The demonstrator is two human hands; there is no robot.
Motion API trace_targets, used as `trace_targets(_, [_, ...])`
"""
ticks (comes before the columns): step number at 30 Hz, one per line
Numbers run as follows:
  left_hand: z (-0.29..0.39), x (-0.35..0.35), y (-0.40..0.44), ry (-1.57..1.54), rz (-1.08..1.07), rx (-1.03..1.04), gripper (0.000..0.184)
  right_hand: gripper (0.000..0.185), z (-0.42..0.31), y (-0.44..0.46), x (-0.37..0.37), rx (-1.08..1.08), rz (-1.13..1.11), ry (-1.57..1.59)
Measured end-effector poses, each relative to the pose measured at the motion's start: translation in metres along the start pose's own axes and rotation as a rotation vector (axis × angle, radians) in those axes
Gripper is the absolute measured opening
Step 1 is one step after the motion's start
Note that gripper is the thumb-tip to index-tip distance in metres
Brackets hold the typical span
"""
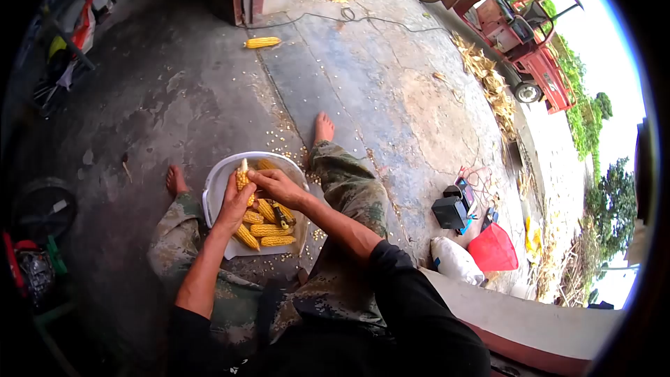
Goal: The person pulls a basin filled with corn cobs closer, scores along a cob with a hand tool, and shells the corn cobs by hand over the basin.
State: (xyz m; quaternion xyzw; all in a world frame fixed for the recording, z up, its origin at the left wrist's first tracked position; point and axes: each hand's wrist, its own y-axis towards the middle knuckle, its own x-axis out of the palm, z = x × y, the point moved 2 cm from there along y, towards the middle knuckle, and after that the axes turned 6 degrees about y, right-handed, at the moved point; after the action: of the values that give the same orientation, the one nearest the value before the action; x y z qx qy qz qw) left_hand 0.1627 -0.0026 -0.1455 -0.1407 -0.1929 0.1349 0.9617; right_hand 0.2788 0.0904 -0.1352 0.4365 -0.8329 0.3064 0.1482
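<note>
Two bare hands meet over a white tub [211, 174], a little left of and below the centre of the frame, with one yellow ear of corn [242, 180] between them. The ear lies right at the grip, above the tub's left half. Its long axis runs nearly up and down the frame: the pale, kernel-free tip [244, 164] points toward the upper edge, away from the person, and the lower end slants slightly right, down between the hands. The left hand [233, 202], nearer the lower end, is closed around the ear from the lower left. The right hand [278, 187] comes in from the right, crossing the ear's axis, its thumb and fingers drawn narrow against the right side just below the tip; whether it grips or only presses, I cannot tell. Of the two, the right hand sits closer to the tip. Below and to the right of the hands, inside the tub, several more yellow ears [278, 241] lie heaped at different angles, with a dark object [282, 217] among them, too small to identify. Loose kernels [282, 141] dot the floor around the tub, and a lone cob [262, 42] lies sideways, well apart, above it in the frame.
</note>
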Motion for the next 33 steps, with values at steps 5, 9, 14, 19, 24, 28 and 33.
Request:
trace_targets(5, [0.006, -0.001, -0.004, 0.041, -0.008, -0.030, 0.038, 0.039, -0.008, -0.006, 0.007, -0.023, -0.048, -0.026])
trace_targets(9, [0.010, 0.003, -0.005, 0.041, -0.012, -0.049, 0.034, 0.039, -0.005, -0.008, 0.006, -0.049, -0.047, 0.013])
trace_targets(14, [-0.001, -0.002, -0.001, 0.088, 0.024, -0.083, 0.035, 0.039, 0.009, 0.002, -0.004, -0.049, -0.085, -0.022])
trace_targets(19, [-0.012, -0.004, -0.001, 0.073, 0.062, -0.085, 0.035, 0.040, 0.011, 0.001, -0.005, -0.037, -0.036, -0.230])
trace_targets(24, [-0.011, -0.002, -0.001, 0.093, 0.104, -0.087, 0.033, 0.043, 0.005, -0.002, 0.000, -0.086, -0.012, -0.360])
trace_targets(28, [-0.002, 0.003, -0.004, 0.123, 0.104, -0.101, 0.033, 0.039, 0.015, 0.003, -0.005, -0.167, 0.039, -0.386])
trace_targets(33, [0.011, 0.007, -0.004, 0.019, 0.054, -0.120, 0.035, 0.035, -0.004, -0.007, 0.004, -0.052, 0.107, -0.122])
